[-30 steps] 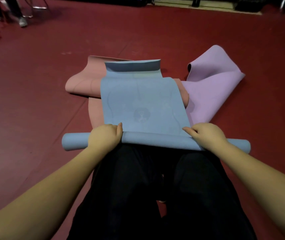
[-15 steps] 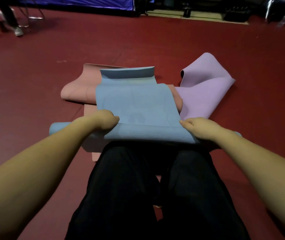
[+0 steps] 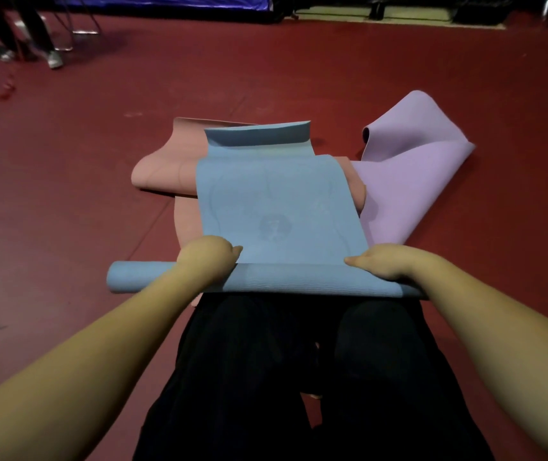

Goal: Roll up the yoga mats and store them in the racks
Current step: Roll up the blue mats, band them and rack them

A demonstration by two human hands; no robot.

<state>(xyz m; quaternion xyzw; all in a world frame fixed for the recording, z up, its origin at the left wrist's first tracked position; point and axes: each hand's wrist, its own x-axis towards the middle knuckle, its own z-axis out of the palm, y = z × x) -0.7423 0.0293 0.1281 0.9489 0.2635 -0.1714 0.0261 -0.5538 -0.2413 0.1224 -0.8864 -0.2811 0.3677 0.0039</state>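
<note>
Item one: blue yoga mat [image 3: 276,207]. We find it partly rolled, the rolled portion lying crosswise just in front of our knees, the unrolled length stretching away over the other mats, its far end curled upward. A faint round emblem is printed near the middle of the flat part.

Item two: left hand [image 3: 207,257]. We have it curled over the top of the blue roll left of centre, fingers wrapped forward and down, thumb pointing inward along the seam where roll meets flat sheet.

Item three: right hand [image 3: 387,262]. It grips the roll in the same manner toward the right end, thumb pointing inward.

Item four: pink yoga mat [image 3: 169,168]. It lies unrolled and folded beneath the blue one, showing at the left and at a strip on the right.

Item five: purple yoga mat [image 3: 412,174]. Loosely folded, to the right, partly under the pink and blue mats.

Item six: red floor [image 3: 66,194], carrying all three mats.

Item seven: black trousers [image 3: 299,377], ours, below the roll.

Item eight: another person's legs and shoes [image 3: 30,41], far left corner.
</note>
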